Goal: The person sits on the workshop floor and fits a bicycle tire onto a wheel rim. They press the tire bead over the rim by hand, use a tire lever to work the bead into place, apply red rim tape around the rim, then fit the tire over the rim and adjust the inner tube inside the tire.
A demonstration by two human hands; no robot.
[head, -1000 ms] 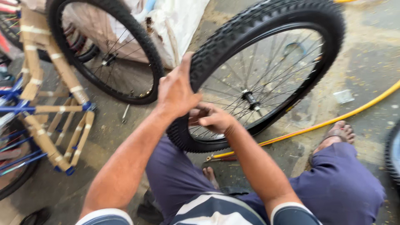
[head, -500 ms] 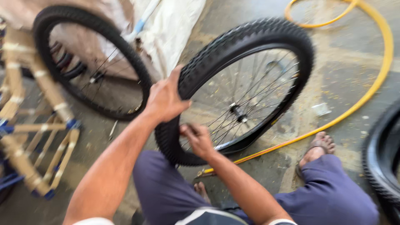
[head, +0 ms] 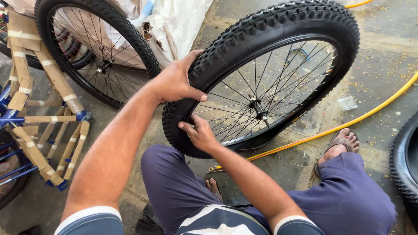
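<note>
Bike wheel (head: 261,78) stands upright on edge on the concrete floor (head: 383,52), just in front of the seated person's knees: knobby black tyre, black rim, thin spokes, hub in the middle.

Left hand (head: 176,82) lies over the tyre's upper left tread, fingers curled over the knobs, thumb stretched out along the sidewall. Right hand (head: 200,135) sits lower on the same side, fingertips pinching the tyre edge at the rim, fingers close together.

No containers in view. Nearest thing to one is a white sack (head: 183,21) bunched up behind the wheel; contents hidden.

Floor is grey concrete, stained, dusted with yellowish specks. Yellow hose (head: 348,124) runs across it from right edge to under the wheel.

Around:
- 2nd wheel (head: 96,52) leaning at upper left, just beside the sack
- blue bike frame (head: 30,117) wrapped in cardboard strips, far left
- part of another tyre (head: 407,165) at right edge
- person's sandalled foot (head: 342,146) touching the hose
</note>
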